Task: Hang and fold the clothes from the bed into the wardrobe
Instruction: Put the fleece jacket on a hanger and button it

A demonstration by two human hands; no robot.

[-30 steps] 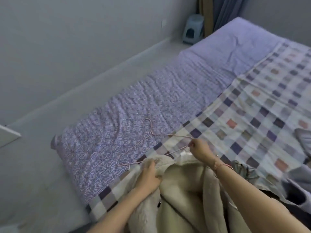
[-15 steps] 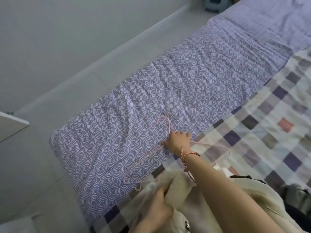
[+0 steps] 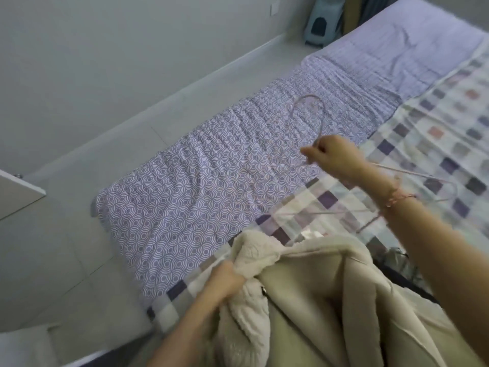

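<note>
Thin pink wire hanger [image 3: 310,96] now lifted off the purple swirl-patterned bed sheet [image 3: 211,181]
Right hand [image 3: 336,157] pinches its neck below the hook; left hand [image 3: 225,282] grips the cream fleece-lined coat [image 3: 317,287] by its collar at the bed's near edge, so threading the shoulders likely comes next

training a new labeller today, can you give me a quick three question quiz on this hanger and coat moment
1. True or false: the left hand holds the wire hanger.
2. What does the left hand grip? A) cream fleece coat B) checked blanket C) pillow
3. Which hand has a wrist band next to it?
Key: 1 false, the right hand holds it; 2 A; 3 the right.
</note>
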